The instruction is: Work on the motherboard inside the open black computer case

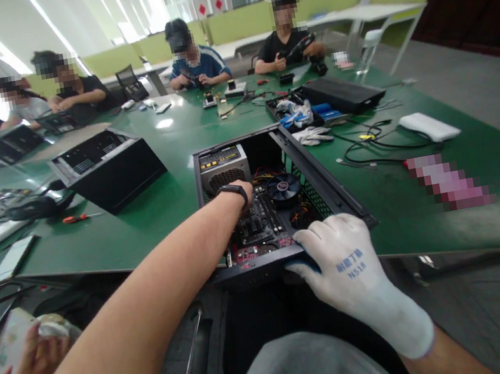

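An open black computer case point(328, 189) lies on its side at the table's front edge. Inside are a power supply point(222, 158) at the upper left, a motherboard point(257, 226) and a round black fan point(283, 188). My left hand point(246, 191), bare with a black wristband, reaches in over the motherboard just below the power supply; its fingers are hidden. Wearing a white work glove, my right hand point(339, 252) grips the near rim of the case, thumb in front and fingers over the edge.
Another black case point(126, 173) stands left on the green table point(428, 181), near an orange screwdriver point(79, 218). Gloves point(311, 136), cables point(370, 139) and a white power bank point(430, 127) lie right. Several people sit across; a neighbour's hands point(25, 368) hold a phone at lower left.
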The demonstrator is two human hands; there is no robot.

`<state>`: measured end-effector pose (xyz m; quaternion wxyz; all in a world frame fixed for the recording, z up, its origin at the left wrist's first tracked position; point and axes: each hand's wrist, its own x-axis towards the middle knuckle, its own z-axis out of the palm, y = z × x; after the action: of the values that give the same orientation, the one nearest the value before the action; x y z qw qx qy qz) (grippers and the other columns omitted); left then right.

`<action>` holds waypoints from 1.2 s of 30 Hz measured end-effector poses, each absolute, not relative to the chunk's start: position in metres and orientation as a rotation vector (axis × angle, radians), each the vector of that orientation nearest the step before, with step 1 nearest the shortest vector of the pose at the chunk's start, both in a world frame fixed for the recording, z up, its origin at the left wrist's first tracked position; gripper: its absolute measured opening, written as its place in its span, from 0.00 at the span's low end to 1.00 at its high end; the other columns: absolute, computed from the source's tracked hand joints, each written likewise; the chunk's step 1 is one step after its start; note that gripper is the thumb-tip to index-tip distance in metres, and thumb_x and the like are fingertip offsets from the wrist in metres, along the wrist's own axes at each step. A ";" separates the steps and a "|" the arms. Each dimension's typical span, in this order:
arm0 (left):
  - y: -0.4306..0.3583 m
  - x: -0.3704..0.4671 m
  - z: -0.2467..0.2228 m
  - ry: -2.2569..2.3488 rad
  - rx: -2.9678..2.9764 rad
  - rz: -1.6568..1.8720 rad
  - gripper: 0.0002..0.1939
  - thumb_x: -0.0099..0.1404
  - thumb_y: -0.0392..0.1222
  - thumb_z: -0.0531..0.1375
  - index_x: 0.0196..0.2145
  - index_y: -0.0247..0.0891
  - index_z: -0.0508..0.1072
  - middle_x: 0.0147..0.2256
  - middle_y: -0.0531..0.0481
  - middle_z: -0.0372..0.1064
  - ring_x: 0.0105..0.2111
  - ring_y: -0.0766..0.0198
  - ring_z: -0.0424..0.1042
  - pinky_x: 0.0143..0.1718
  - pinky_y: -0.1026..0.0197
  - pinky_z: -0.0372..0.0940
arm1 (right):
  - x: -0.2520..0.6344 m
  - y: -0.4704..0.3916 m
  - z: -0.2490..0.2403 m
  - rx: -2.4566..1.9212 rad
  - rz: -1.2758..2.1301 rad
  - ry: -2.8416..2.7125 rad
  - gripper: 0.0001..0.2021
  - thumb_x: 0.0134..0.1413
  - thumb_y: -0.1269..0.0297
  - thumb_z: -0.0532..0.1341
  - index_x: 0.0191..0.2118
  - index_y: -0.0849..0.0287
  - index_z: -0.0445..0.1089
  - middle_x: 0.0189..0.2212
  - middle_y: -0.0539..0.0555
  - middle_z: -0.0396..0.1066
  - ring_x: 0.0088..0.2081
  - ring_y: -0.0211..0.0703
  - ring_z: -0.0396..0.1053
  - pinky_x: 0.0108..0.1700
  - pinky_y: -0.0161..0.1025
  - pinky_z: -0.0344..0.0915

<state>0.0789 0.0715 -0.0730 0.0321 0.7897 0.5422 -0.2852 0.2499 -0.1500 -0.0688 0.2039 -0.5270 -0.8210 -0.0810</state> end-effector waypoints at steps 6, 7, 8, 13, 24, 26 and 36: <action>0.071 0.079 -0.072 1.672 2.414 -0.861 0.35 0.39 0.39 0.74 0.49 0.34 0.80 0.47 0.36 0.78 0.46 0.48 0.77 0.45 0.59 0.73 | 0.250 -0.151 -0.068 -1.489 -0.231 -2.308 0.16 0.53 0.49 0.65 0.41 0.55 0.71 0.33 0.53 0.67 0.38 0.48 0.59 0.46 0.47 0.47; 0.070 0.079 -0.072 1.670 2.413 -0.853 0.35 0.39 0.39 0.74 0.49 0.33 0.79 0.47 0.36 0.78 0.46 0.48 0.77 0.45 0.59 0.73 | 0.250 -0.151 -0.067 -1.491 -0.233 -2.306 0.16 0.53 0.49 0.65 0.41 0.55 0.71 0.33 0.53 0.67 0.37 0.48 0.59 0.46 0.47 0.48; 0.070 0.079 -0.071 1.670 2.413 -0.846 0.36 0.39 0.39 0.74 0.49 0.34 0.79 0.47 0.36 0.77 0.46 0.48 0.77 0.45 0.59 0.73 | 0.250 -0.152 -0.067 -1.489 -0.236 -2.304 0.16 0.52 0.50 0.66 0.41 0.56 0.71 0.33 0.53 0.67 0.37 0.48 0.59 0.45 0.47 0.48; 0.070 0.079 -0.071 1.681 2.410 -0.852 0.34 0.38 0.40 0.75 0.47 0.37 0.80 0.47 0.38 0.78 0.45 0.50 0.77 0.46 0.61 0.72 | 0.250 -0.152 -0.067 -1.469 -0.251 -2.298 0.17 0.51 0.50 0.66 0.41 0.56 0.71 0.32 0.53 0.67 0.37 0.47 0.58 0.45 0.46 0.47; 0.064 0.081 -0.063 1.681 2.399 -0.853 0.37 0.36 0.42 0.77 0.48 0.37 0.80 0.47 0.40 0.78 0.47 0.50 0.76 0.48 0.61 0.70 | 0.249 -0.150 -0.066 -1.472 -0.243 -2.325 0.16 0.55 0.48 0.63 0.41 0.56 0.70 0.32 0.53 0.66 0.38 0.48 0.58 0.44 0.46 0.47; 0.064 0.082 -0.063 1.693 2.400 -0.875 0.36 0.36 0.43 0.77 0.46 0.38 0.81 0.47 0.40 0.78 0.46 0.49 0.77 0.48 0.60 0.71 | 0.249 -0.150 -0.066 -1.469 -0.267 -2.327 0.17 0.55 0.48 0.63 0.41 0.56 0.70 0.32 0.53 0.66 0.37 0.48 0.58 0.44 0.46 0.47; 0.056 0.085 -0.058 1.641 2.448 -0.920 0.33 0.41 0.47 0.75 0.46 0.31 0.80 0.47 0.34 0.77 0.47 0.47 0.76 0.49 0.57 0.70 | 0.249 -0.151 -0.068 -1.466 -0.312 -2.296 0.16 0.53 0.48 0.65 0.40 0.55 0.70 0.32 0.53 0.67 0.37 0.48 0.59 0.44 0.46 0.47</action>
<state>0.0849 0.0561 -0.0577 0.0271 0.7926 0.5313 -0.2978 0.2492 -0.1511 -0.0676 0.1984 -0.5241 -0.8207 -0.1117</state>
